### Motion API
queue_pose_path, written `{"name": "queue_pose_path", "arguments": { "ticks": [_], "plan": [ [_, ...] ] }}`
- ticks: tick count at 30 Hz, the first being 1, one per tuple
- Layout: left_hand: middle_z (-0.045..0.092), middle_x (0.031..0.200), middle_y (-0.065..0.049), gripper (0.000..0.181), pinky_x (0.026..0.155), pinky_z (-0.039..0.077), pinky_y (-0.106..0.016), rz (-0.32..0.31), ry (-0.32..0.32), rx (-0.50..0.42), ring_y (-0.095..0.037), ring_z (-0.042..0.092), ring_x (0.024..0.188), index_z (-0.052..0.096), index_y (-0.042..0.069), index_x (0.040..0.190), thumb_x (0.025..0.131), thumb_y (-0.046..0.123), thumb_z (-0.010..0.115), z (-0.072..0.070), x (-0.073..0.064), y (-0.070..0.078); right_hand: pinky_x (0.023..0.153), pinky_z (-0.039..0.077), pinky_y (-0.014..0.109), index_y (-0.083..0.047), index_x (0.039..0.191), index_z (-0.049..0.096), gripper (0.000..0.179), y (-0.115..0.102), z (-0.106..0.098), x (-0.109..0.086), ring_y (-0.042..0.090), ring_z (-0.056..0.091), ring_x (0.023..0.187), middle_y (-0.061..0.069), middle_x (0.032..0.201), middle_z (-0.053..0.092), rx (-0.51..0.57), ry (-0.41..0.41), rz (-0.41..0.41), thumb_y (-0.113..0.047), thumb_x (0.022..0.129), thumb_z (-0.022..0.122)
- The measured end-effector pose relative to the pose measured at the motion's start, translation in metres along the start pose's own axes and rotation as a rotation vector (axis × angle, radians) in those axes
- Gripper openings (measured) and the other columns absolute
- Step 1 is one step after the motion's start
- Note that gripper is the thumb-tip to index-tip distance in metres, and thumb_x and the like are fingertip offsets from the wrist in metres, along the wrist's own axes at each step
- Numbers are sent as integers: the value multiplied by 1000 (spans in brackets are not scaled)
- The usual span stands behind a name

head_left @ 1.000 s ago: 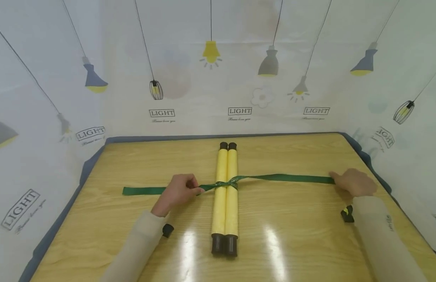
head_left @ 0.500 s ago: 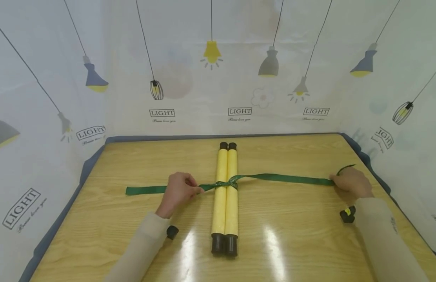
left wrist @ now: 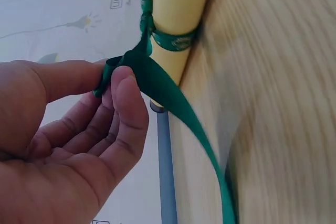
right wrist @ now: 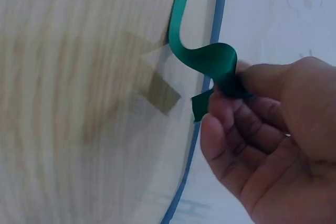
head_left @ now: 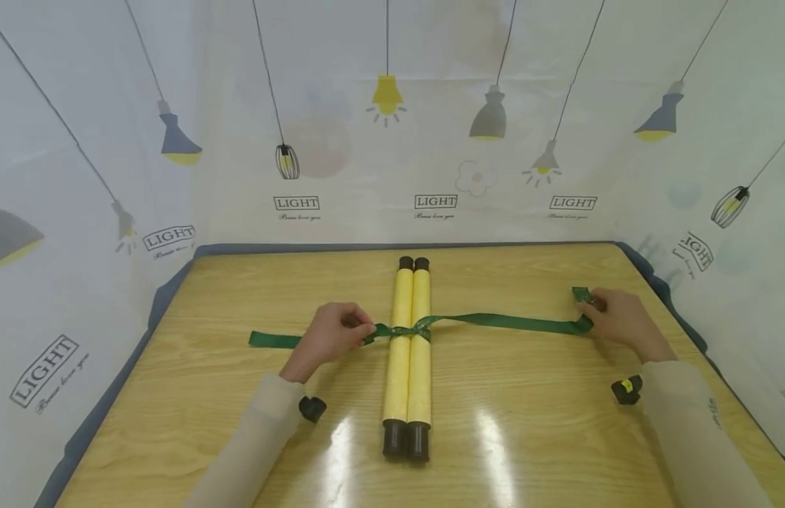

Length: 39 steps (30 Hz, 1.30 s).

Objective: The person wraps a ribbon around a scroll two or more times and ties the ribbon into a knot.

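Note:
Two yellow tubes with dark end caps [head_left: 408, 381] lie side by side, pointing away from me. A green ribbon [head_left: 507, 322] is wrapped around their middle and crossed or knotted on top. My left hand [head_left: 334, 333] pinches the ribbon just left of the tubes; in the left wrist view a small fold of ribbon [left wrist: 134, 61] sits between thumb and fingers, its tail running down to the table. Far to the right, my right hand [head_left: 624, 321] pinches the other length near its end. In the right wrist view this ribbon [right wrist: 205, 59] curves into the grip, its cut end sticking out.
The wood-grain table [head_left: 526, 423] has a blue-grey edging [head_left: 291, 248]. Behind and beside it hangs a pale sheet [head_left: 361, 162] printed with lamps. Dark wrist cameras [head_left: 626, 389] sit under both sleeves.
My right hand has moved slightly left and turned, so the ribbon's end now stands up beyond the fingers. My left hand has shifted right towards the tubes, drawing the left tail along.

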<state>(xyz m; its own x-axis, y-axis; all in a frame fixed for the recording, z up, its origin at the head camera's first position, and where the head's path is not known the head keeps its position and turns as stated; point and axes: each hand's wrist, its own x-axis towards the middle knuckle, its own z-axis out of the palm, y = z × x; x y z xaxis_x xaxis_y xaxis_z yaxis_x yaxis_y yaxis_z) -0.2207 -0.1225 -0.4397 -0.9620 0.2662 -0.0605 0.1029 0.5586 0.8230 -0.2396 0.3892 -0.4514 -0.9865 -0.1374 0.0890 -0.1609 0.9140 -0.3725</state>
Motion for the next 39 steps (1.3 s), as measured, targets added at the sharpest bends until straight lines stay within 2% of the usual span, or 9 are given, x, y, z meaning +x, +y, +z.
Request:
{"name": "queue_pose_path", "arguments": {
  "ticks": [2,4,6,10,14,18,24,31,39],
  "plan": [
    [73,90,-7,10,71,60,-43,9,-27,-43,-35,72,81,73,11,101,99,20,71,0,2,3,58,44,38,7,104,65,30,-7,0,2,20,55,61,15,77,66,7,30,-32,-22,104,61],
    [72,91,-8,10,73,60,-46,10,-48,-78,-36,71,82,73,10,102,99,19,70,1,3,6,64,50,43,8,120,65,36,-14,-1,4,25,62,71,20,90,71,24,55,-52,-24,106,58],
    [72,91,-8,10,72,61,-44,6,-63,-99,-33,71,79,72,10,103,99,19,70,1,5,9,70,53,47,7,126,65,39,-24,-2,4,30,66,81,23,99,72,65,70,-55,-25,108,54],
    [72,93,-7,10,71,61,-35,-19,-81,-126,-22,70,74,73,11,104,99,19,70,1,8,16,74,53,45,3,129,66,40,-43,-4,7,34,66,95,21,107,73,148,73,-52,-28,110,48],
    [72,92,-8,10,71,60,-34,-41,-94,-162,-18,68,72,73,11,104,100,19,69,1,10,21,67,49,33,-1,129,67,38,-60,-4,12,28,66,91,14,100,75,189,57,-64,-28,110,49],
    [72,93,-9,10,73,61,-35,-49,-111,-212,-19,68,73,72,10,104,100,18,69,1,13,26,62,47,28,-1,130,67,36,-74,-3,17,25,66,89,11,98,77,217,52,-97,-26,109,50],
    [72,94,-9,11,74,61,-36,-46,-138,-248,-21,69,74,72,10,105,100,19,69,3,17,32,61,46,27,-2,131,66,35,-92,1,26,25,68,88,10,97,78,226,46,-153,-25,109,53],
    [72,98,-10,12,84,60,-47,-40,-168,-285,-21,69,75,72,8,107,100,18,69,4,18,35,59,51,27,-5,128,69,30,-113,10,35,22,70,83,9,96,78,264,20,-228,-23,107,56],
    [71,98,-10,12,84,60,-47,-36,-175,-319,-20,69,75,72,8,107,101,17,68,3,17,38,66,54,29,-10,127,70,28,-140,20,46,18,69,84,4,97,78,290,-1,-251,-24,107,57]
  ]
}}
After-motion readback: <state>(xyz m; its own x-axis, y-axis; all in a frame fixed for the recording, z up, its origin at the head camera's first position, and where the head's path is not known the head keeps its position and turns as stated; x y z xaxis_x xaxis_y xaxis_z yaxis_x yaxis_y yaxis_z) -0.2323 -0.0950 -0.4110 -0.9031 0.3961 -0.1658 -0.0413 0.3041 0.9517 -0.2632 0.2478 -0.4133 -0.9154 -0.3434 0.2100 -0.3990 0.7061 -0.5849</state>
